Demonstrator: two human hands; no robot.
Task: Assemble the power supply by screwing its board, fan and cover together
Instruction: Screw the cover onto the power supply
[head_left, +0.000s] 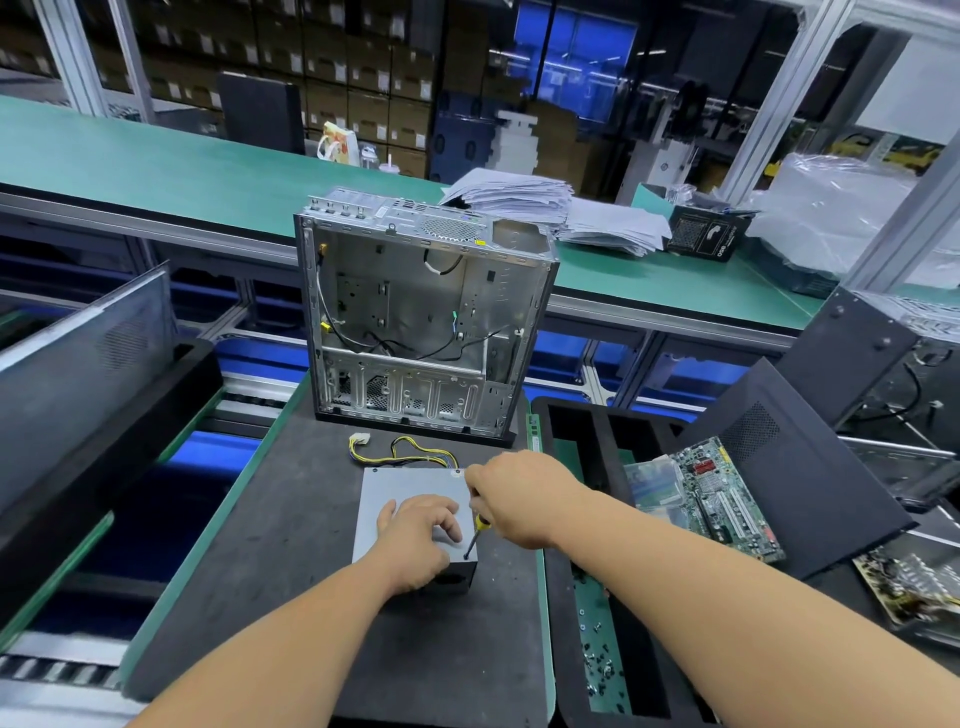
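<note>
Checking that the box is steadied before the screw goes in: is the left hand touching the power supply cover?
Touching. The head view shows the left hand resting on the grey power supply cover, fingers spread on its top.

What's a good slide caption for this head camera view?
Left hand steadies the power supply while the right hand drives a screwdriver into its near right corner.

Left hand (423, 525) flat, fingers relaxed; right hand (511, 496) curled in pinch grip.

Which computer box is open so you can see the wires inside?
The silver computer case standing upright just behind the power supply. Its side is off, showing wires, unlike the closed black cases at right.
</note>
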